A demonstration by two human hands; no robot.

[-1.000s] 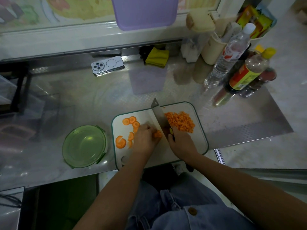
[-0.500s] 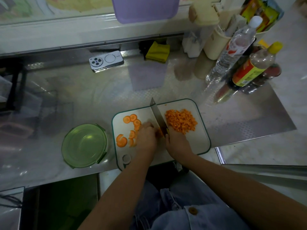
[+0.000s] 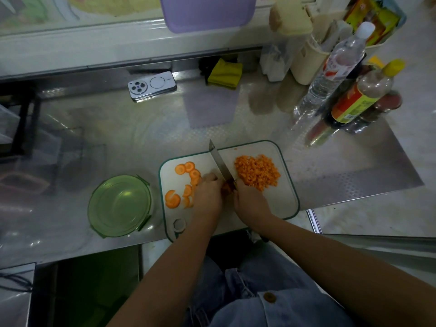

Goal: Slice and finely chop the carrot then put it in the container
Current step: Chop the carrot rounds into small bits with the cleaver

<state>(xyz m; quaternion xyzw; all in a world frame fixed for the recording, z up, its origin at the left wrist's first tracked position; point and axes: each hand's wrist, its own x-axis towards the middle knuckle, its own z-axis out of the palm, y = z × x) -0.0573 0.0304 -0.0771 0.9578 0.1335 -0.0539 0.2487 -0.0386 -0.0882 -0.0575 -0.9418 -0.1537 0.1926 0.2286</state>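
Carrot slices (image 3: 173,199) sit at the cutting board's (image 3: 285,204) left edge, chopped bits (image 3: 257,174) right, kept apart; left hand (image 3: 208,197) pins slices for the knife (image 3: 220,164) the right hand (image 3: 250,200) grasps

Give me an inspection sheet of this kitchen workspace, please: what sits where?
Surface: shiny steel counter; white green-rimmed cutting board at its near edge.
Job's things: round orange carrot slices on the board's left; finely chopped carrot pile on its right; round green plastic container left of the board, no carrot seen in it.
Clutter: silver phone, yellow cloth, clear water bottle, yellow-capped sauce bottle along the back and right.
Hands: left hand holds a carrot piece beside the blade; right hand grips the steel knife.
Cables: thin dark cords at lower left.
Surroundings: purple plastic board at the back ledge.
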